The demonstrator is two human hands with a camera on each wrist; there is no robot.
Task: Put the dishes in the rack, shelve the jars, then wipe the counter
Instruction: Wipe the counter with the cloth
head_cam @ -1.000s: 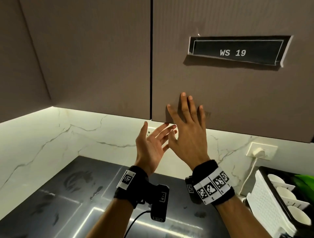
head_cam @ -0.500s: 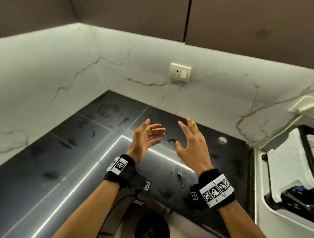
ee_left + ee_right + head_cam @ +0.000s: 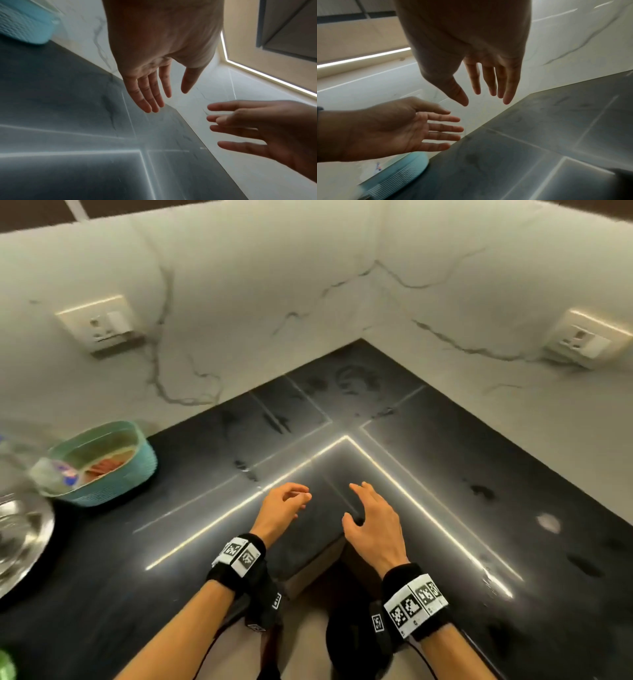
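Observation:
Both my hands hover empty over the inner corner of the black counter (image 3: 445, 474). My left hand (image 3: 291, 501) has its fingers loosely relaxed; in the left wrist view the left hand (image 3: 159, 94) shows straight fingers with nothing in them. My right hand (image 3: 363, 501) is spread, palm down, a little to the right; the right wrist view shows the right hand (image 3: 488, 94) empty too. Dark smudges (image 3: 483, 491) mark the counter. No dishes or jars are in reach of either hand.
A teal plastic basket (image 3: 137, 470) with packets inside stands at the left against the marble wall. A steel plate (image 3: 20, 542) lies at the far left edge. Wall sockets (image 3: 99, 323) sit on both backsplash walls. The counter's front edge (image 3: 308, 563) is below my wrists.
My view has swung from the upper cabinet door down and left to the counter corner. Both hands dropped from the door to just above the counter, still empty. The basket and plate came into sight.

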